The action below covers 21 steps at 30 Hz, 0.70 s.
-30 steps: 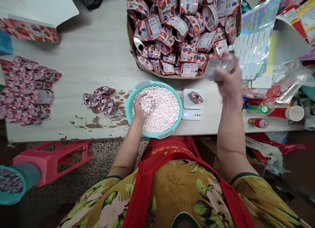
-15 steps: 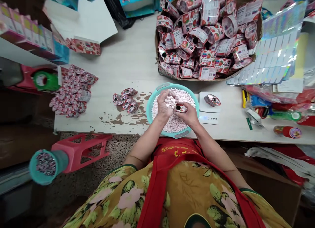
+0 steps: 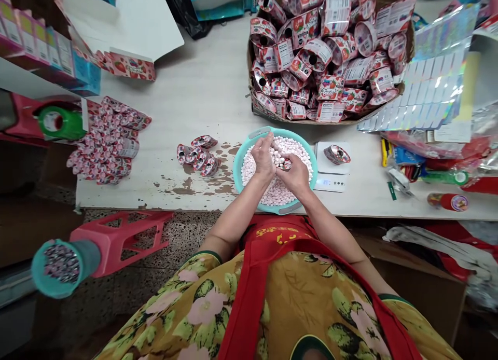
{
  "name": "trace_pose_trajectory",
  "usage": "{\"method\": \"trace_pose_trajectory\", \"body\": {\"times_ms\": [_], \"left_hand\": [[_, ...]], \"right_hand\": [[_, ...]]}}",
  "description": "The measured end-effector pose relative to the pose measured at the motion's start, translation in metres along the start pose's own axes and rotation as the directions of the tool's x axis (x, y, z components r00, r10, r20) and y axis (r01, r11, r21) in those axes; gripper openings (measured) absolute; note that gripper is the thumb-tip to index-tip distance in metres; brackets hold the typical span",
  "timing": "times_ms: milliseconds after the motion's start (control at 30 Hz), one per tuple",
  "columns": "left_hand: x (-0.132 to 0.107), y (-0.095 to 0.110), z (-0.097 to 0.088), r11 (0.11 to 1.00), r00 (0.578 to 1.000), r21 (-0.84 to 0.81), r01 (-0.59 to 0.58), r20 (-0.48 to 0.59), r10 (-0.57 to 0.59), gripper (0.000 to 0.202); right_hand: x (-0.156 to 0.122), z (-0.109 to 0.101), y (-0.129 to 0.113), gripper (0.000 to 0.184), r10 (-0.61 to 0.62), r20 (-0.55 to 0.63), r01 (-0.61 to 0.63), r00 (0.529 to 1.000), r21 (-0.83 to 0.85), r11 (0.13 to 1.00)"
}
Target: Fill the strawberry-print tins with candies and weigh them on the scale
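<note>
Over the bowl, we cup pale candies in our left hand, close against the small packet that our right hand's grip grasps.

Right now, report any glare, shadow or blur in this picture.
In the head view, glare streaks the shiny sheets; the floor lies in shadow, darker than the table; the left hand and right hand show little blur, though the scale display is too small to read.
</note>
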<state>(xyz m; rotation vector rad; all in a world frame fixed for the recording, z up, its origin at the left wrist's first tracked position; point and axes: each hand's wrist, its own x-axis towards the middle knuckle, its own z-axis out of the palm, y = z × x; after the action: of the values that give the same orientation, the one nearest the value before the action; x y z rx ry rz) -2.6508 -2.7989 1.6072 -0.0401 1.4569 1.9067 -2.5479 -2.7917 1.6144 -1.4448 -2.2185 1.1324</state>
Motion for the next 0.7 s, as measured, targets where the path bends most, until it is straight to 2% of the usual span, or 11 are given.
{"method": "trace_pose_trajectory", "body": {"times_ms": [200, 333, 500, 700], "left_hand": [[0.004, -0.003, 0.000, 0.997, 0.998, -0.065, -0.027, 0.063, 0.031, 0.048], [0.006, -0.004, 0.003, 0.998, 0.997, -0.050, -0.047, 0.058, 0.050, 0.051], [0.004, -0.001, 0.010, 0.999, 0.998, -0.035, 0.015, 0.066, -0.012, 0.053], [0.002, 0.002, 0.017, 0.998, 0.994, -0.044, 0.052, 0.099, -0.048, 0.054]], "right_hand": [[0.003, -0.004, -0.006, 0.035, 0.008, 0.001, -0.008, 1.000, -0.062, 0.998], [0.005, -0.006, -0.005, 0.036, 0.026, 0.013, -0.025, 1.000, -0.090, 0.996], [0.006, -0.009, 0.000, 0.039, 0.042, 0.016, -0.041, 0.999, -0.083, 0.996], [0.009, -0.014, 0.002, 0.036, -0.011, 0.024, 0.012, 1.000, -0.032, 0.999]]}}
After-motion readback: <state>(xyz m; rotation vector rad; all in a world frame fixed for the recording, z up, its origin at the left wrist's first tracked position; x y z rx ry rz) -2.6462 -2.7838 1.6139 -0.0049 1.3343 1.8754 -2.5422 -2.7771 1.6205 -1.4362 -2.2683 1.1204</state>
